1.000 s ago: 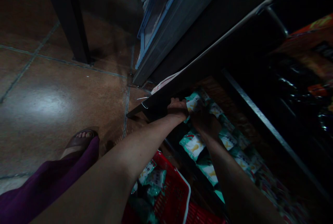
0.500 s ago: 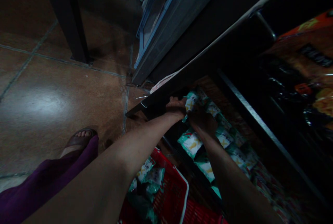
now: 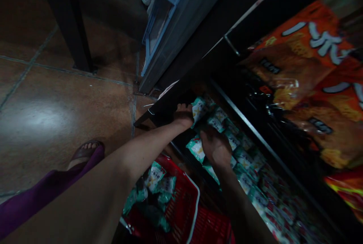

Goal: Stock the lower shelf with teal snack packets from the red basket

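Note:
My left hand [image 3: 183,114] reaches into a low dark shelf [image 3: 167,104] and its fingers close round a green-and-white snack packet [image 3: 197,108] at the shelf's far end. My right hand [image 3: 214,146] lies knuckles-up on the row of the same packets [image 3: 241,153] just beside it; its fingers are curled down among them and hidden. Below my arms stands a red basket [image 3: 183,208] with several of these packets [image 3: 157,183] inside.
Large orange snack bags [image 3: 309,70] fill the shelf above on the right. A brown tiled floor [image 3: 56,104] spreads left, with a dark post [image 3: 72,28] and a blue frame [image 3: 159,21] beyond. My sandalled foot [image 3: 85,151] and purple garment [image 3: 34,198] show at lower left.
My view has swung right, showing more of the orange bags. My right hand has drawn back along the packet row toward me. My left hand stays at the shelf's end.

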Action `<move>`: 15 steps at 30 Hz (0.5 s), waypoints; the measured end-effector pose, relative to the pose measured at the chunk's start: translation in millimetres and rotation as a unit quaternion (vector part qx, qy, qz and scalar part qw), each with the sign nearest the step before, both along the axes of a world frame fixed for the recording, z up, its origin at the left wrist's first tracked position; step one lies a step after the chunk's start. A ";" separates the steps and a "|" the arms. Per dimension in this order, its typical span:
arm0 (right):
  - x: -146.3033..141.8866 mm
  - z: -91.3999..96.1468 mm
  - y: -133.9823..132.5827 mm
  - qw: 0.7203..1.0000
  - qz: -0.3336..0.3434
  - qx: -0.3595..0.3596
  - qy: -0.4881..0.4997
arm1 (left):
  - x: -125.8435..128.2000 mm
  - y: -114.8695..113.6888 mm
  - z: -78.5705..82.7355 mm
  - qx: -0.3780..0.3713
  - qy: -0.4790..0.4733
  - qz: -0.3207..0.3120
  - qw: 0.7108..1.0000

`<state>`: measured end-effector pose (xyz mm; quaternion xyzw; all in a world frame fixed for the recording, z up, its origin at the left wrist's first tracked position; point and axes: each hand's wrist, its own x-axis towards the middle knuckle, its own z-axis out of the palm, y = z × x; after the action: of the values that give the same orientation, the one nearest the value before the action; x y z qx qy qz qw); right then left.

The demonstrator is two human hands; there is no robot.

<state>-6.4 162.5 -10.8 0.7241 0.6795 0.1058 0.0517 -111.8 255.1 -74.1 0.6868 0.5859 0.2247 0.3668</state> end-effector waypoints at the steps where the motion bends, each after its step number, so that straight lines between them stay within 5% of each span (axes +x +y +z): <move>1: -1.4 1.2 -13.8 0.999 -0.014 0.010 0.031 | -3.1 -4.5 0.6 0.014 0.005 0.002 1.000; 5: -8.1 2.2 -77.2 0.988 -0.002 0.027 0.151 | -20.5 -27.2 6.0 0.077 0.036 -0.033 0.996; 9: -14.1 4.8 -144.1 0.970 -0.013 -0.008 0.242 | -33.4 -59.8 20.6 0.165 0.045 -0.142 0.975; 15: -20.2 7.6 -205.9 0.941 -0.058 -0.037 0.332 | -31.1 -143.6 24.2 0.202 0.035 -0.333 0.921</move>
<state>-26.6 -43.5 -3.2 0.7538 0.6182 -0.1696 -0.1439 -142.9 111.5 -49.9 0.9091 0.2784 0.1787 0.2532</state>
